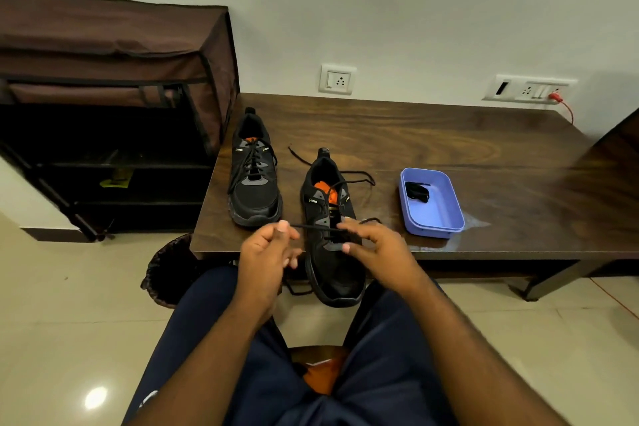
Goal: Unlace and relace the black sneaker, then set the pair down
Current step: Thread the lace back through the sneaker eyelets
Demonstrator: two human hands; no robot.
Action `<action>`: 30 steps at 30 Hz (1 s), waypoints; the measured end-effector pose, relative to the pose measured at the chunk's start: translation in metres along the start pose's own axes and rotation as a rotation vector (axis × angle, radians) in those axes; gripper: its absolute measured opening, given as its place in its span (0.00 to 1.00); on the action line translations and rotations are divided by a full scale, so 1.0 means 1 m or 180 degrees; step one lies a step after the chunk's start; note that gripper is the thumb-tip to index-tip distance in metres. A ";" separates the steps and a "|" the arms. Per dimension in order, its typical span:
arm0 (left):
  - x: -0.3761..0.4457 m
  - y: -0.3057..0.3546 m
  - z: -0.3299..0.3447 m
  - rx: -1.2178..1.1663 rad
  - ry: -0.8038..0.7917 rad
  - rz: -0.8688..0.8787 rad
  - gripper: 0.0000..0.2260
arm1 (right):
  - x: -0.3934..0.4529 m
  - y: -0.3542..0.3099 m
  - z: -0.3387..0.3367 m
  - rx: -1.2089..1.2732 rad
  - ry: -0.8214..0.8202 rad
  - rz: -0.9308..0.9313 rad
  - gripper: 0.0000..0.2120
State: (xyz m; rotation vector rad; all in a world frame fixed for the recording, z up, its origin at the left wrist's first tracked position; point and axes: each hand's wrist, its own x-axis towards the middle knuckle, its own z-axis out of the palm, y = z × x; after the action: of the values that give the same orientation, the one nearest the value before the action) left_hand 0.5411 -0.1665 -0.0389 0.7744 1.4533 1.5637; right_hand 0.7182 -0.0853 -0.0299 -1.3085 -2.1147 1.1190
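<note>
Two black sneakers [255, 176] [330, 228] on one wooden table [449, 142], one blue tray [430, 203], two hands [264, 258] [377, 252], two wall socket plates [337, 79] [529, 88], one brown fabric shoe rack [103, 79], one dark basket [169, 270] on the floor

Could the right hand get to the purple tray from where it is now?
Probably yes. The right hand, pinching the lace over the near sneaker, sits just left of the purple tray, with only bare tabletop between them. It would have to let go of the lace first.
</note>
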 end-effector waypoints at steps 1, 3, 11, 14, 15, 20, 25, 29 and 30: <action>0.003 0.000 -0.007 -0.0008 0.0041 -0.0024 0.14 | 0.003 0.004 -0.005 -0.0608 0.0237 -0.0016 0.13; 0.007 -0.001 -0.023 0.0186 0.0160 -0.0017 0.13 | 0.008 0.011 -0.015 -0.1382 0.0518 0.0003 0.09; 0.030 -0.020 -0.061 0.1807 0.0822 -0.0189 0.09 | 0.010 0.012 -0.016 -0.1734 0.0658 -0.0231 0.07; 0.028 -0.017 -0.060 0.2947 0.0981 -0.0178 0.06 | 0.005 0.008 -0.008 -0.0613 0.0279 -0.0011 0.06; 0.027 -0.017 -0.056 0.3482 0.0957 -0.0098 0.11 | 0.005 0.008 -0.003 -0.0432 0.0289 0.0007 0.08; 0.028 -0.014 -0.004 0.2799 -0.0167 0.1139 0.21 | 0.005 0.005 0.015 0.0371 -0.0143 0.0308 0.18; 0.020 -0.011 0.040 0.1159 -0.0787 0.0293 0.14 | 0.002 -0.001 0.012 0.1547 0.0537 0.0568 0.06; 0.019 -0.013 0.041 0.0746 -0.0890 0.0255 0.07 | 0.001 0.000 0.009 0.1747 0.0812 0.0601 0.02; 0.020 -0.014 0.040 0.0676 -0.0895 0.0219 0.07 | 0.000 0.000 0.010 0.1994 0.0825 0.0632 0.01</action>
State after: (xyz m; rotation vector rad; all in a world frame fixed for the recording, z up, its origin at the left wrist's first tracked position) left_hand 0.5697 -0.1307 -0.0494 1.1314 1.4077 1.3010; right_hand 0.7115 -0.0890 -0.0358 -1.2738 -1.3115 1.4456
